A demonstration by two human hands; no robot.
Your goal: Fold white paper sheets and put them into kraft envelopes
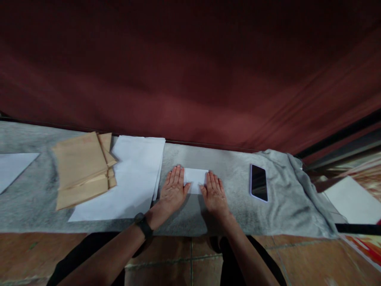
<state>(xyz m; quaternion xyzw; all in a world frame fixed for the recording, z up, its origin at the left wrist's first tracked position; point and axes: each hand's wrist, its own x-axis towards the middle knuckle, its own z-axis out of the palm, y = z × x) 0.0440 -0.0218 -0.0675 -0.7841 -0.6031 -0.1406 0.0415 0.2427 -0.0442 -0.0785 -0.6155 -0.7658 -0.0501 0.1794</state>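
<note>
A small white sheet of folded-looking paper point(195, 179) lies flat on the grey cloth point(236, 214) in front of me. My left hand point(173, 186) rests palm down over its left side, fingers stretched forward. Over its right side lies my right hand point(214, 194), also flat with the fingers extended. Both thumbs point inward and touch the paper. Its outer edges are hidden under my hands, so I cannot tell how it is folded. A stack of large white sheets point(135, 174) is just left of my left hand.
Brown paper envelopes point(81, 163) overlap the white stack. A phone point(258, 182) lies to the right, beside rumpled cloth. Another white sheet point(14, 167) is at far left. A dark red upright surface point(190, 79) borders the back; white paper point(354, 200) sits at far right.
</note>
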